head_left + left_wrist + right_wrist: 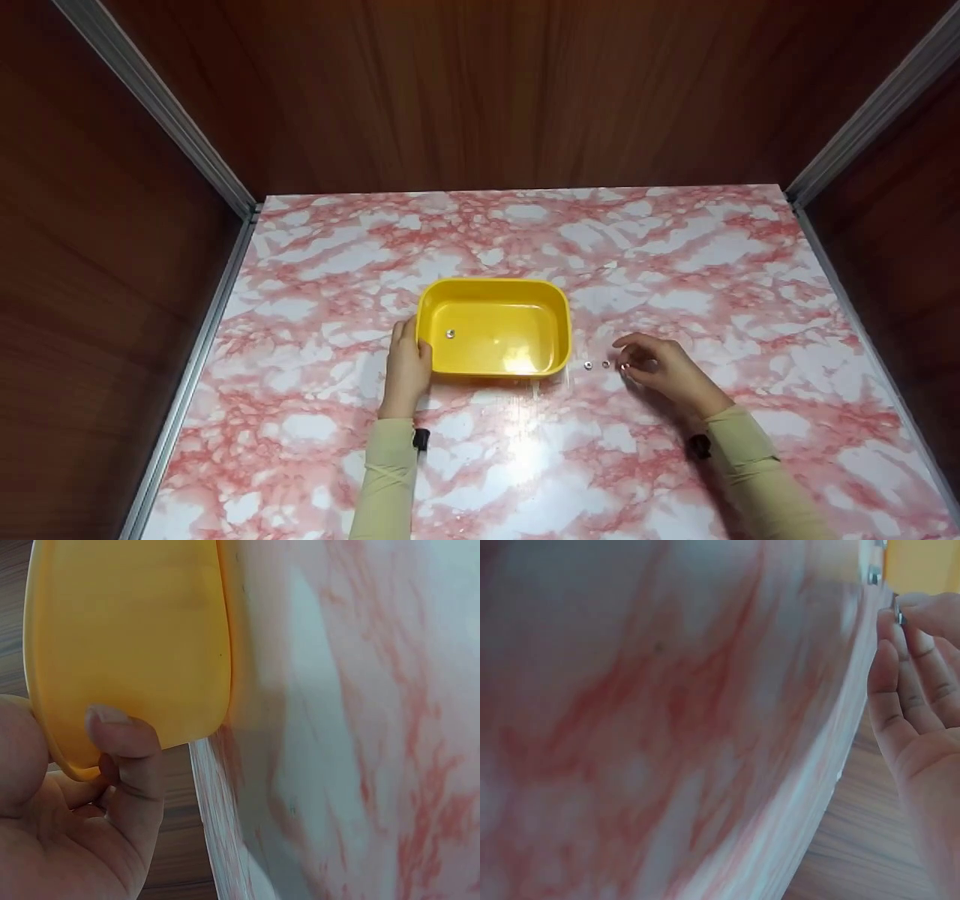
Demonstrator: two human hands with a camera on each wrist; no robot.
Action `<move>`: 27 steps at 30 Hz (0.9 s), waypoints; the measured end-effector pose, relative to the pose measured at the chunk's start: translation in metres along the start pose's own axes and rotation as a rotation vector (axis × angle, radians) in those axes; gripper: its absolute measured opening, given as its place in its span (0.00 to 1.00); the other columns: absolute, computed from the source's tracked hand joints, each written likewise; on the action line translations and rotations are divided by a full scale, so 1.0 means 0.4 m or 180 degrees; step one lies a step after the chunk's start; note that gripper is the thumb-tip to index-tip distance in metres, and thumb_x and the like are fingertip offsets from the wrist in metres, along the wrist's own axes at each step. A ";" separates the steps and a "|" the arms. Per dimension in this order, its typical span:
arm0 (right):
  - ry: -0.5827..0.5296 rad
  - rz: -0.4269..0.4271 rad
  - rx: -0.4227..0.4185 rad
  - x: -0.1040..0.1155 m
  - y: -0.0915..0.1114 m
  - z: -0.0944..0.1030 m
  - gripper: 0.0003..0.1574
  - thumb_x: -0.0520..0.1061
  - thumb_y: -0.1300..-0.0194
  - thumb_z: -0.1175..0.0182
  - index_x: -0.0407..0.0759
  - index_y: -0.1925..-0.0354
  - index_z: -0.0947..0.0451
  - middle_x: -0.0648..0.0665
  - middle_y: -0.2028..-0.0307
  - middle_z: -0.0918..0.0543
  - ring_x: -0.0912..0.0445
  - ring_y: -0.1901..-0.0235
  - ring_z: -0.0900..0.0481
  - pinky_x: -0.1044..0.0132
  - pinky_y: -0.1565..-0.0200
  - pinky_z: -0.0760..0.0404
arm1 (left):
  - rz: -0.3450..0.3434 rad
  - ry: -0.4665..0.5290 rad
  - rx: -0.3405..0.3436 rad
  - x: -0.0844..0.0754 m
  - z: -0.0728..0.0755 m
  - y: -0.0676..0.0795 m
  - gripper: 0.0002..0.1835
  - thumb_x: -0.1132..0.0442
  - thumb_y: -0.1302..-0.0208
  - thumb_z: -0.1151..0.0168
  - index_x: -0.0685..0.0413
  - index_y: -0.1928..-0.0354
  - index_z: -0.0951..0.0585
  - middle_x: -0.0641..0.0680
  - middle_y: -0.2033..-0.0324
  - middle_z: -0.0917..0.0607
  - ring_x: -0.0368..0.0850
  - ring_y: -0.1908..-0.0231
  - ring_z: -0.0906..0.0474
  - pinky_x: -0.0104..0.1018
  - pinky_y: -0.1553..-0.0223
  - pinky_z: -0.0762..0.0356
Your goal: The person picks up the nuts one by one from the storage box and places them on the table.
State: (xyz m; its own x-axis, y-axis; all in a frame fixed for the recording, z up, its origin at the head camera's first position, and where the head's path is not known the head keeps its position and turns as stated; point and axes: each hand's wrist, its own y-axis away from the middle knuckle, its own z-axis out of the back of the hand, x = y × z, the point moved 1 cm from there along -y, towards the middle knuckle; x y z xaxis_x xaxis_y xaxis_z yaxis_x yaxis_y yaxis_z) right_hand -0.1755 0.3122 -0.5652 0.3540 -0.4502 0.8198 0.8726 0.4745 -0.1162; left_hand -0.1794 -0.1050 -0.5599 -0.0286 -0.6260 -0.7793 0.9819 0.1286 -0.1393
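A yellow plastic bin (495, 289) stands on the table, one small metal nut (450, 334) lying on its floor toward the left. At the bin's left end my left hand (407, 371) holds the wall. In the left wrist view, the thumb (124, 735) lies against the yellow side. My right hand (667, 373), to the right of the bin, pinches another small metal nut (899, 616) between thumb and fingertips, low over the table. Two more nuts, one nearer the bin (588, 365) and one nearer my fingers (606, 364), lie in a row between bin and hand.
The table top (300, 427) has a red and white marbled pattern. Dark wood panels (510, 97) enclose it at the back and both sides, with grey metal rails (187, 390) along the side edges. A bright glare spot lies in front of the bin.
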 end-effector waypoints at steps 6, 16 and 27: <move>-0.0054 -0.0067 -0.0030 0.001 -0.001 -0.005 0.25 0.26 0.44 0.37 0.32 0.47 0.26 0.40 0.63 0.17 0.46 0.61 0.19 0.58 0.58 0.20 | -0.0001 -0.0003 0.0000 0.000 0.000 0.000 0.24 0.74 0.35 0.50 0.69 0.36 0.33 0.62 0.45 0.29 0.54 0.46 0.28 0.46 0.43 0.31; -0.0120 0.0007 0.0010 0.086 0.000 0.006 0.27 0.22 0.44 0.41 0.30 0.45 0.29 0.32 0.64 0.19 0.37 0.62 0.20 0.52 0.59 0.20 | -0.0017 0.0020 -0.0012 -0.001 0.001 0.000 0.24 0.75 0.36 0.49 0.70 0.36 0.33 0.63 0.45 0.29 0.55 0.46 0.29 0.47 0.42 0.33; -0.0011 -0.0030 -0.0088 0.085 -0.005 0.002 0.26 0.23 0.45 0.39 0.29 0.46 0.28 0.33 0.65 0.19 0.39 0.64 0.20 0.51 0.62 0.20 | -0.0046 -0.0015 -0.0013 0.002 0.000 -0.001 0.24 0.75 0.36 0.50 0.70 0.37 0.33 0.63 0.46 0.29 0.55 0.47 0.28 0.46 0.42 0.32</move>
State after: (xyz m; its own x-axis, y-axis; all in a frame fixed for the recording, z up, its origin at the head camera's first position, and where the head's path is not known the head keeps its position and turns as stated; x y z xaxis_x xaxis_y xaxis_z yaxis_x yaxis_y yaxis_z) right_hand -0.1653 0.2965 -0.5365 0.3444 -0.4519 0.8229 0.8849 0.4491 -0.1238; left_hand -0.1800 -0.1055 -0.5605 -0.0419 -0.6314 -0.7743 0.9806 0.1225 -0.1530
